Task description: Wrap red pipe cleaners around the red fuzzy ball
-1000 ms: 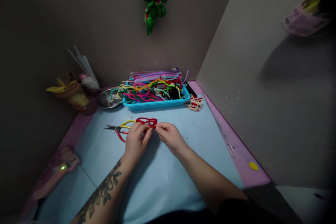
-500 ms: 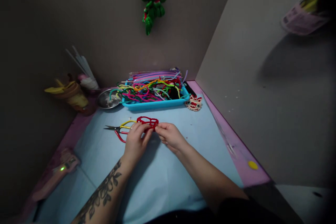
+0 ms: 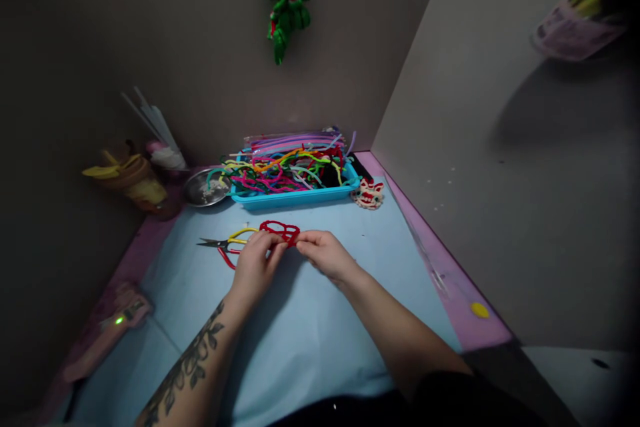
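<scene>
A red shape bent from pipe cleaners [image 3: 280, 229], with open loops, is held just above the blue table cover. My left hand [image 3: 257, 260] pinches its lower side between thumb and fingers. On its right end, the fingertips of my right hand [image 3: 325, 253] are closed in a pinch; they hide what part they grip. Scissors [image 3: 225, 245] with one yellow and one red handle lie left of the shape, blades pointing left, their handles partly behind my left hand.
Behind stands a blue tray [image 3: 295, 199] heaped with colourful pipe cleaners, between a metal bowl [image 3: 193, 197] and a small lion-face piece [image 3: 369, 195]. A pink glue gun [image 3: 107, 340] with a green light lies at left. Walls rise at back and right.
The fingers of my right hand have straightened a little and shifted slightly at the red shape's right end. My left hand keeps its pinch. The whole view has shifted slightly.
</scene>
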### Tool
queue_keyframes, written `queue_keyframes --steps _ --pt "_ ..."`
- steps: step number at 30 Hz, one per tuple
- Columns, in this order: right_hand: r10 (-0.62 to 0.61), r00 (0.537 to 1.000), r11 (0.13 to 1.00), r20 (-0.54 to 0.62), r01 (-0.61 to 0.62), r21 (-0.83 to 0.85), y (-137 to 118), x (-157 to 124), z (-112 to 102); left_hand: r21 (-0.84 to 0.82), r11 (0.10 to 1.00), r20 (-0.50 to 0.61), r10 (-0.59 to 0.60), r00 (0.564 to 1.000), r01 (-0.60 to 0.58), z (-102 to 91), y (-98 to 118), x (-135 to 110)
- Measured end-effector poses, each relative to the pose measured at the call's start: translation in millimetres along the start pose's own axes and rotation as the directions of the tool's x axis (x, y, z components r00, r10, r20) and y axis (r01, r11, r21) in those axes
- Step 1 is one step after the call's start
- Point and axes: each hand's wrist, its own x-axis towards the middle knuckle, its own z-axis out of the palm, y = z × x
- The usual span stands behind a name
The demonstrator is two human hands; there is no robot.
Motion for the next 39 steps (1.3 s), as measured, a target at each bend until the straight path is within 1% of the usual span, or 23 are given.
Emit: queue_keyframes --steps 4,6,8,9,11,13,15,17,18,20,22,23,25,27,29,31,33,34,36,39 --pt "-0.026 1.000 0.998 0.014 0.027 -0.059 0 2 -7 -0.099 0.991 0.016 -0.084 0.996 0.086 1.0 3 1" --pt "-0.068 0.997 0.989 -0.029 0.064 -0.133 3 4 -9 -0.181 0.965 0.042 -0.188 0.981 0.192 3.4 1 2" --pt "-0.164 0.981 0.956 -0.103 0.132 -0.264 5 6 -10 -0.300 0.893 0.107 -0.317 0.942 0.335 6.6 -4 2" --pt "-0.231 0.964 0.924 -0.134 0.174 -0.341 6 7 -10 -0.370 0.838 0.153 -0.371 0.916 0.401 8.1 -6 2" --pt "-0.361 0.920 0.845 -0.154 0.253 -0.471 8 7 -9 -0.512 0.706 0.238 -0.430 0.871 0.489 10.3 -9 3" --pt "-0.444 0.884 0.793 -0.146 0.311 -0.524 8 6 -8 -0.618 0.583 0.290 -0.455 0.842 0.528 10.9 -10 3" --pt "-0.483 0.861 0.764 -0.158 0.326 -0.558 8 3 -7 -0.680 0.494 0.313 -0.474 0.823 0.542 10.1 -10 2" --pt "-0.525 0.834 0.713 -0.172 0.320 -0.623 7 1 -6 -0.711 0.444 0.325 -0.481 0.815 0.546 8.8 -9 2" --pt "-0.546 0.822 0.683 -0.159 0.327 -0.653 6 0 -5 -0.719 0.430 0.330 -0.479 0.813 0.545 8.1 -9 2" --pt "-0.572 0.815 0.639 -0.091 0.373 -0.672 5 -1 -6 -0.726 0.421 0.338 -0.471 0.815 0.544 6.9 -9 2" --pt "-0.551 0.834 0.648 -0.034 0.403 -0.646 4 -1 -6 -0.727 0.428 0.338 -0.457 0.823 0.537 6.0 -10 2" --pt "-0.525 0.850 0.673 -0.035 0.390 -0.629 4 0 -6 -0.724 0.438 0.337 -0.449 0.828 0.532 5.5 -10 2" --pt "-0.445 0.891 0.764 -0.088 0.327 -0.557 5 1 -6 -0.712 0.466 0.340 -0.427 0.838 0.526 4.3 -10 2" --pt "-0.331 0.933 0.876 -0.140 0.249 -0.412 5 3 -7 -0.690 0.501 0.345 -0.407 0.846 0.522 2.2 -9 3" --pt "-0.225 0.962 0.951 -0.152 0.183 -0.251 3 4 -7 -0.655 0.557 0.332 -0.394 0.857 0.511 -0.8 -9 5" --pt "-0.162 0.972 0.979 -0.171 0.137 -0.149 0 4 -8 -0.568 0.667 0.254 -0.414 0.874 0.481 -4.5 -9 6" --pt "-0.126 0.975 0.990 -0.181 0.111 -0.090 -3 4 -10 -0.424 0.787 0.136 -0.432 0.891 0.447 -7.8 -9 7" --pt "-0.106 0.980 0.993 -0.170 0.095 -0.071 -4 4 -11 -0.355 0.831 0.093 -0.425 0.900 0.429 -8.9 -8 7" --pt "-0.073 0.990 0.997 -0.124 0.067 -0.048 -6 3 -11 -0.267 0.884 0.069 -0.380 0.922 0.384 -9.6 -7 7" --pt "-0.062 0.995 0.997 -0.083 0.059 -0.043 -5 3 -11 -0.222 0.929 0.100 -0.280 0.955 0.295 -8.1 -4 6"
